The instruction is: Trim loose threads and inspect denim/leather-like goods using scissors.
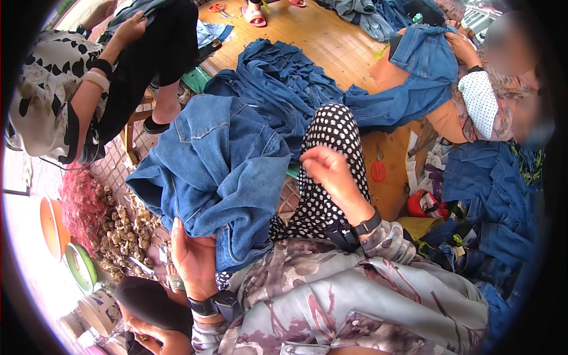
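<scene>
A pair of blue jeans (pixel 219 165) lies bunched over my left leg, a stitched pocket showing near its top. My left hand (pixel 195 260) is at the near edge of the denim, thumb up along it and fingers partly hidden beneath the cloth. Above my right knee, in black trousers with white dots (pixel 331 133), is my right hand (pixel 331 174), apart from the jeans. Its fingers are bent in with the tips close together; anything between them is too small to make out.
More denim (pixel 278 77) is heaped on the wooden board (pixel 349 50) ahead. Red-handled scissors (pixel 378 170) lie right of my knee. People sit at left and right, the right one handling denim. Garlic bulbs (pixel 127 236) and an orange basin (pixel 53 228) are at left; jeans (pixel 491 183) pile at right.
</scene>
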`<state>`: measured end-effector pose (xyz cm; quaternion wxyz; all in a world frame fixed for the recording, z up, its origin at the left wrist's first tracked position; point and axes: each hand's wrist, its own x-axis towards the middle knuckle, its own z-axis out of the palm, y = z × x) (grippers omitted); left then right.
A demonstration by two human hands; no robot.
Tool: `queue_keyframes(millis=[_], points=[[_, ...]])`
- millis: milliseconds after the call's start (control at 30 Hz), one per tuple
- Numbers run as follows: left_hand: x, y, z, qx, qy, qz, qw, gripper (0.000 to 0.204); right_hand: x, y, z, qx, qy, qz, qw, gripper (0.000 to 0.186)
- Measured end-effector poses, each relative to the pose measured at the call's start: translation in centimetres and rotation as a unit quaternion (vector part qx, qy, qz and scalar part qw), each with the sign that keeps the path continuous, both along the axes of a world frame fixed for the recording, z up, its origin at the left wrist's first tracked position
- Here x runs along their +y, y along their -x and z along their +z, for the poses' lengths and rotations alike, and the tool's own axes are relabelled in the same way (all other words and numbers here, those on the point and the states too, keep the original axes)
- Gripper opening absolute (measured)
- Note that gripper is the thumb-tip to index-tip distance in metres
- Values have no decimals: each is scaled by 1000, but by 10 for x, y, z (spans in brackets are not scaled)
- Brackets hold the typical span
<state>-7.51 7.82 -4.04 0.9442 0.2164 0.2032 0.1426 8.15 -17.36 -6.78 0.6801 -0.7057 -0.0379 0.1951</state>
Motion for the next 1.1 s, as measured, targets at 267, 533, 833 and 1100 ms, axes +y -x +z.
queue_keyframes(millis=[267,533,833,1100], points=[[-17,12,6,39,-179,42,982,25,21,-3,-9,57,28,105,992,31],[-14,8,-2,31,-245,-11,969,24,57,-10,11,213,-230,88,946,31],[-5,4,10,80,-404,-72,908,17,63,-16,24,250,-307,122,910,45],[-6,-13,-6,85,-505,-40,858,23,79,-30,26,310,-290,62,903,60]])
